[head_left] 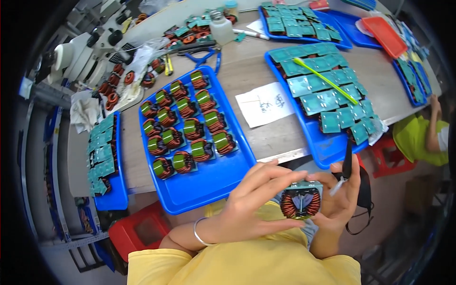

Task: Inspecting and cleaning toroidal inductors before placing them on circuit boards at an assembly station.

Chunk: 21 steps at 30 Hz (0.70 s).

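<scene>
Head view: left hand [247,202] grasps copper coil [300,202] at its three o'clock; right hand [339,204] grasps it at nine, plus dark tool [348,159].

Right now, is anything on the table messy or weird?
One thing, maybe: a yellow-green stick lies slantwise on top of the green boards in a big blue tray on the right. It looks odd because the boards sit mostly in rows and it cuts across them. I see no spills.
</scene>
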Each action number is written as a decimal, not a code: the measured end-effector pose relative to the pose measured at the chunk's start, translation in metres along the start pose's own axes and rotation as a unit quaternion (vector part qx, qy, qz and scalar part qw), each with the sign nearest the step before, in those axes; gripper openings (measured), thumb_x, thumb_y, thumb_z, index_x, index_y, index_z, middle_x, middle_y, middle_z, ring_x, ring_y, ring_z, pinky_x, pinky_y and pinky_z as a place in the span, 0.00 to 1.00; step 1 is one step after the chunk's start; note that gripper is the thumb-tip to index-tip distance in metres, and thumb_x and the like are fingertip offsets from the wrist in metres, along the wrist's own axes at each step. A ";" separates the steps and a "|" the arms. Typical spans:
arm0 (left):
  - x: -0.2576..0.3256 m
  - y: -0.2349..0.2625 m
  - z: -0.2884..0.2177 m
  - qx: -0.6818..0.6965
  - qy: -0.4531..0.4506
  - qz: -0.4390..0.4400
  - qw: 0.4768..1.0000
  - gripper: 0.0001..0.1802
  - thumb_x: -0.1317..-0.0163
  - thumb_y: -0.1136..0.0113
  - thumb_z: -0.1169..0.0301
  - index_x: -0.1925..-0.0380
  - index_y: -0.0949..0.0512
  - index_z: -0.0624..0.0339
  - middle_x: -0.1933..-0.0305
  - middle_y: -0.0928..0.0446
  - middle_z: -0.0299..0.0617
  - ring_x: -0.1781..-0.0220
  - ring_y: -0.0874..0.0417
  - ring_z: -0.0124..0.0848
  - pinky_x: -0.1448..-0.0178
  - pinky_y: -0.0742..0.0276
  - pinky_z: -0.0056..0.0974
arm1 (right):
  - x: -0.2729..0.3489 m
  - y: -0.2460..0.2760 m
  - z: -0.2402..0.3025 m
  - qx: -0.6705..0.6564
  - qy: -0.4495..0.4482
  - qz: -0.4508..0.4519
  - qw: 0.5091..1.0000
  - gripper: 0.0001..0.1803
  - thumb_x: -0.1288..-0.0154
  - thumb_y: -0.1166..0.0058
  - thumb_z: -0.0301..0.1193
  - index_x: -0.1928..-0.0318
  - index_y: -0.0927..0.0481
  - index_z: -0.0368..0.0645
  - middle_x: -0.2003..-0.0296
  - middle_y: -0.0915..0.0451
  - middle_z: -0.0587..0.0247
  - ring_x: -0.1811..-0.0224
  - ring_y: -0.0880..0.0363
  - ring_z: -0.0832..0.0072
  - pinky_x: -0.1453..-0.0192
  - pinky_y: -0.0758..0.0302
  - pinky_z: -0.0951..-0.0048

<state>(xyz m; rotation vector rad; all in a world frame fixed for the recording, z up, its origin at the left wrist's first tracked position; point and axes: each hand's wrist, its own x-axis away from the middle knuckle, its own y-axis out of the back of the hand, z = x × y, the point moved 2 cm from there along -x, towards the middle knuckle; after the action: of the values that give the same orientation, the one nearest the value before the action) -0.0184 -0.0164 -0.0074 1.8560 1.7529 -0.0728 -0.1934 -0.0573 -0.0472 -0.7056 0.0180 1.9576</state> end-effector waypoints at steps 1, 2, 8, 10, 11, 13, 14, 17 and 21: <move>0.001 0.000 -0.001 0.011 0.003 -0.007 1.000 0.39 0.66 0.23 0.66 0.50 0.27 0.68 0.56 0.26 0.46 0.54 0.25 0.40 0.40 0.34 0.47 | 0.002 -0.001 -0.002 0.000 -0.002 -0.004 1.000 0.58 0.65 0.35 0.15 0.33 0.58 0.34 0.45 0.38 0.53 0.51 0.25 0.53 0.49 0.27 0.60; 0.003 0.000 -0.002 0.006 0.024 -0.014 1.000 0.39 0.66 0.24 0.66 0.50 0.28 0.69 0.57 0.25 0.47 0.55 0.25 0.39 0.40 0.34 0.46 | 0.003 -0.002 -0.003 -0.009 0.000 0.001 1.000 0.58 0.65 0.35 0.15 0.33 0.58 0.34 0.45 0.38 0.53 0.51 0.25 0.53 0.49 0.27 0.60; 0.008 -0.002 0.001 0.018 0.040 -0.030 0.999 0.41 0.66 0.23 0.66 0.49 0.30 0.69 0.57 0.25 0.48 0.55 0.24 0.38 0.41 0.34 0.43 | 0.007 -0.006 -0.004 -0.044 -0.040 -0.066 0.996 0.58 0.64 0.34 0.16 0.33 0.58 0.32 0.44 0.39 0.52 0.51 0.25 0.53 0.50 0.28 0.61; 0.012 -0.007 0.003 0.032 0.057 -0.026 0.998 0.41 0.67 0.22 0.66 0.50 0.31 0.69 0.56 0.25 0.48 0.54 0.25 0.38 0.42 0.34 0.43 | 0.006 -0.009 -0.004 -0.060 -0.059 -0.063 0.994 0.59 0.64 0.34 0.16 0.33 0.59 0.33 0.44 0.39 0.51 0.49 0.26 0.54 0.48 0.28 0.60; 0.017 -0.008 0.004 0.052 0.080 -0.039 0.995 0.42 0.68 0.22 0.66 0.51 0.31 0.68 0.55 0.26 0.48 0.52 0.25 0.38 0.42 0.34 0.42 | 0.005 -0.008 -0.005 -0.071 -0.056 -0.049 0.995 0.59 0.63 0.34 0.16 0.33 0.60 0.34 0.44 0.39 0.51 0.49 0.27 0.54 0.47 0.28 0.60; 0.020 -0.005 0.008 0.080 0.104 -0.045 0.990 0.42 0.69 0.21 0.66 0.51 0.31 0.68 0.53 0.26 0.48 0.51 0.26 0.38 0.43 0.34 0.42 | 0.003 -0.009 -0.004 -0.039 -0.041 -0.011 0.998 0.59 0.62 0.33 0.15 0.33 0.60 0.35 0.43 0.41 0.50 0.48 0.27 0.54 0.47 0.28 0.60; 0.019 -0.004 0.007 0.075 0.094 -0.036 0.992 0.42 0.70 0.21 0.66 0.52 0.31 0.69 0.52 0.27 0.48 0.50 0.27 0.38 0.43 0.35 0.41 | 0.003 -0.008 -0.002 -0.027 -0.041 -0.008 0.999 0.59 0.62 0.33 0.15 0.33 0.60 0.35 0.43 0.41 0.50 0.48 0.27 0.54 0.47 0.28 0.60; 0.016 -0.001 0.005 0.070 0.081 -0.024 0.994 0.42 0.71 0.20 0.66 0.52 0.31 0.70 0.52 0.27 0.49 0.49 0.27 0.40 0.43 0.34 0.41 | 0.004 -0.009 0.003 -0.011 -0.039 -0.008 0.999 0.59 0.62 0.33 0.15 0.33 0.60 0.35 0.43 0.41 0.50 0.47 0.27 0.54 0.47 0.28 0.61; 0.016 0.000 0.004 0.074 0.075 -0.019 0.994 0.42 0.72 0.20 0.66 0.53 0.30 0.70 0.54 0.26 0.48 0.49 0.26 0.40 0.42 0.34 0.42 | 0.005 -0.008 0.005 -0.013 -0.030 -0.010 0.999 0.60 0.63 0.32 0.16 0.33 0.59 0.35 0.44 0.40 0.50 0.48 0.27 0.54 0.47 0.27 0.61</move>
<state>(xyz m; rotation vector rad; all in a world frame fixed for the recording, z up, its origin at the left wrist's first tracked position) -0.0149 -0.0042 -0.0176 1.9788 1.9311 -0.0816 -0.1908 -0.0475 -0.0428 -0.6601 -0.0507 1.9626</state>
